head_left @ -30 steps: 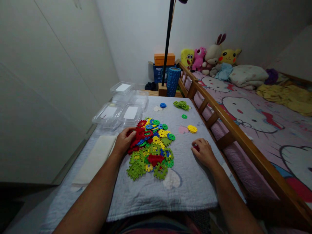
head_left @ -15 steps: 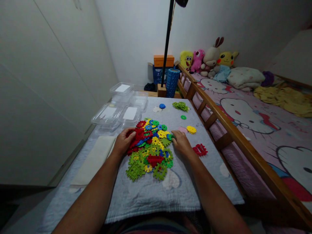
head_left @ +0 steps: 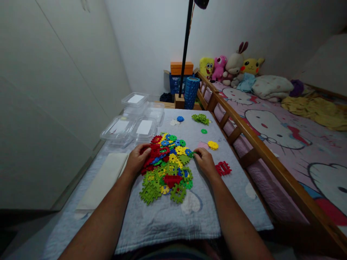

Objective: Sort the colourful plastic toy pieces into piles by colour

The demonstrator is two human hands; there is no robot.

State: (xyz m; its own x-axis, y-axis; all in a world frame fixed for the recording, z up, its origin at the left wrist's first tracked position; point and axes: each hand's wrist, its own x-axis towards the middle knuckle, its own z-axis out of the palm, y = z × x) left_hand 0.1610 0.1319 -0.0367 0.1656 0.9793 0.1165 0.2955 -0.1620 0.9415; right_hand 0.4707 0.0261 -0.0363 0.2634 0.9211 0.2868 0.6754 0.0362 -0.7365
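Observation:
A mixed heap of plastic interlocking pieces lies mid-table, with yellow flower discs [head_left: 180, 150], olive-green square lattice pieces [head_left: 150, 193] and red pieces [head_left: 155, 151]. At the heap's left side, my left hand [head_left: 137, 159] has its fingers curled round red pieces, with the thumb on top. On the opposite side, my right hand [head_left: 205, 161] pinches the edge of a green flower disc [head_left: 191, 154] beside the heap. Apart from the heap, to the right, are a small yellow stack [head_left: 213, 145] and a red square piece [head_left: 223, 168].
Clear lidded boxes [head_left: 119, 127] stand at the table's back left. A folded cream cloth [head_left: 101, 182] lies left. Olive-green pieces [head_left: 200, 119], a green disc [head_left: 204, 131] and blue discs [head_left: 180, 118] sit farther back. A wooden bed rail [head_left: 245, 142] borders the right.
My right hand has shifted slightly right and toward me, its fingertips now pinching the green disc at the heap's edge. My left hand stays on the red pieces.

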